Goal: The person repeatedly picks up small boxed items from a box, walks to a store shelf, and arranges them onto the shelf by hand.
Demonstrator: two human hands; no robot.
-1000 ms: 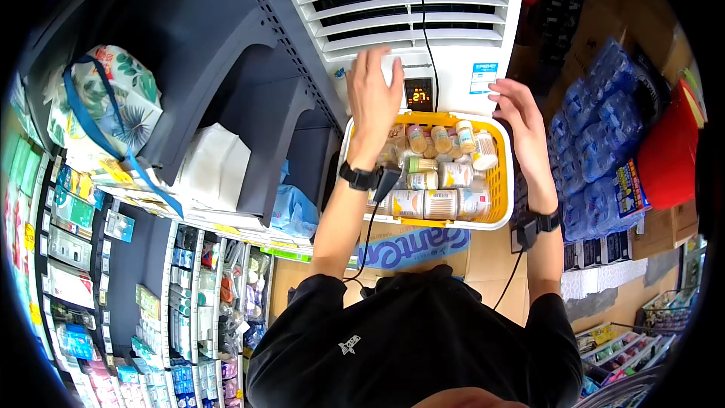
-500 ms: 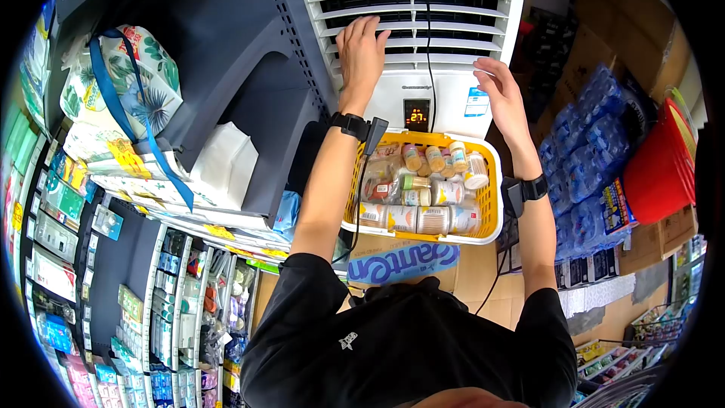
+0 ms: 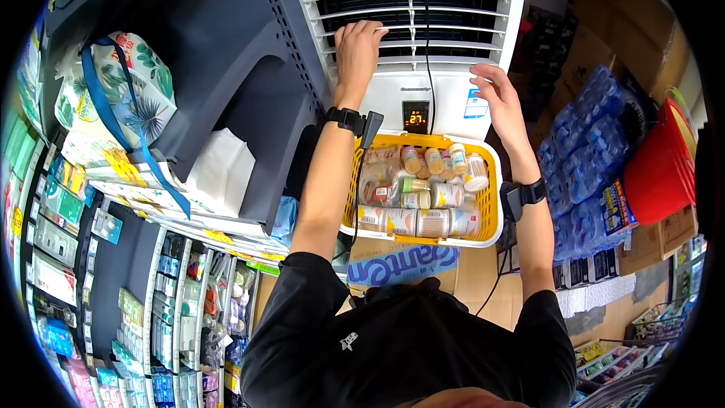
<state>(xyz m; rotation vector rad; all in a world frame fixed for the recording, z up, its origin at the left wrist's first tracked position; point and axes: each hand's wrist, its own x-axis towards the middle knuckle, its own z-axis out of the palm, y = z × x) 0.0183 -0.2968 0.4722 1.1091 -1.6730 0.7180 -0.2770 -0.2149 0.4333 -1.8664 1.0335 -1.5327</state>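
A white air cooler (image 3: 445, 83) with slatted vents and a lit display reading 27 stands in front of me. My left hand (image 3: 357, 53) is at its lower slats on the left, fingers bent; nothing shows in it. To the right, my right hand (image 3: 496, 91) is beside the blue-and-white label, fingers apart and holding nothing. Below the display sits a yellow and white basket (image 3: 493, 200), filled with several clear jars and small bottles (image 3: 433, 222), some lying on their sides. Neither hand touches the basket.
Grey shelving (image 3: 264, 68) rises on the left, with a leaf-patterned bag (image 3: 147, 91) and a white packet (image 3: 223, 170). At the right are blue-wrapped bottle packs (image 3: 589, 159), a red bucket (image 3: 657, 170) and cardboard boxes. A black cable hangs over the cooler.
Both hands have moved up relative to the basket, my left hand from near the display to the vent slats. Its fingers are more bent now. The view has shifted slightly.
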